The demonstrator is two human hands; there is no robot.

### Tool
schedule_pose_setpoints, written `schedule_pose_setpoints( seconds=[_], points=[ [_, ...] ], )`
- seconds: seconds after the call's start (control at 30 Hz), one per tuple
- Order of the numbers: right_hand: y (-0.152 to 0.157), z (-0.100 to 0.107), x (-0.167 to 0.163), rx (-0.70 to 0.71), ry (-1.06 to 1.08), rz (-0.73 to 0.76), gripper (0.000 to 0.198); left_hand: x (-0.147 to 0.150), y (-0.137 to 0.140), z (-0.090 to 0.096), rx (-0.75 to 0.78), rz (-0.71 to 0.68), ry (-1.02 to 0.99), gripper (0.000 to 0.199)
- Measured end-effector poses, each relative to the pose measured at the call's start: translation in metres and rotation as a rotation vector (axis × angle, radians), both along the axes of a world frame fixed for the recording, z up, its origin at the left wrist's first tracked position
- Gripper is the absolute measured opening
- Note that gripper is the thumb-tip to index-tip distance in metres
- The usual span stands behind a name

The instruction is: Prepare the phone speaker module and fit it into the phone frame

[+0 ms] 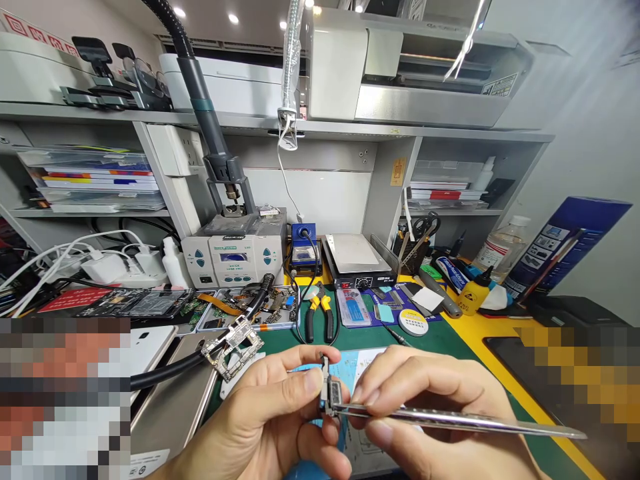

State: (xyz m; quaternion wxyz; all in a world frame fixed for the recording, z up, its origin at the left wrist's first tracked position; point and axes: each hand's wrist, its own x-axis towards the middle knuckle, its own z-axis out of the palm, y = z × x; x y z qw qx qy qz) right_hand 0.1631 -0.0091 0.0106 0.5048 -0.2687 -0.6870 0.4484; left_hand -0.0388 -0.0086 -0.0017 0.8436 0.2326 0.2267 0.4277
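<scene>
My left hand [265, 413] pinches a small dark electronic phone part [325, 393] between thumb and fingers, above the green mat. My right hand [435, 393] is closed around slim metal tweezers [465, 421]. Their thin end touches or almost touches the lower right side of the part, while the other end sticks out to the right. Below both hands lies a blue and white sheet [367, 443], partly covered by them. A bare circuit board frame [235, 347] sits to the left of my left hand.
Behind the hands are pliers [320, 313], a tray of boards [280, 310], a hot-air station [233, 257] and a heating plate [360, 260]. A black hose [170, 371] crosses on the left. Bottles [475, 291] stand at the right. A pixelated patch hides the lower left corner.
</scene>
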Motion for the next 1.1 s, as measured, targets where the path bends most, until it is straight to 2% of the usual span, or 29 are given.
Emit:
schedule_pose_setpoints(
  seconds=[0.33, 0.6, 0.77, 1.1],
  points=[
    [0.0014, 0.0027, -0.0041, 0.051, 0.043, -0.024, 0.029, -0.0004, -0.0009, -0.0031, 0.015, 0.005, 0.003, 0.016],
    [0.003, 0.0009, -0.0003, -0.092, 0.074, 0.031, 0.028, 0.0017, -0.0034, -0.0006, 0.027, 0.027, 0.012, 0.017],
    [0.0032, 0.0035, 0.0039, -0.076, 0.06, 0.016, 0.024, 0.0026, -0.0068, -0.0017, 0.084, 0.085, 0.031, 0.022],
    [0.0013, 0.0024, 0.0017, -0.01, 0.044, -0.06, 0.027, 0.0031, -0.0085, -0.0039, 0.212, 0.088, 0.031, 0.025]
  ],
)
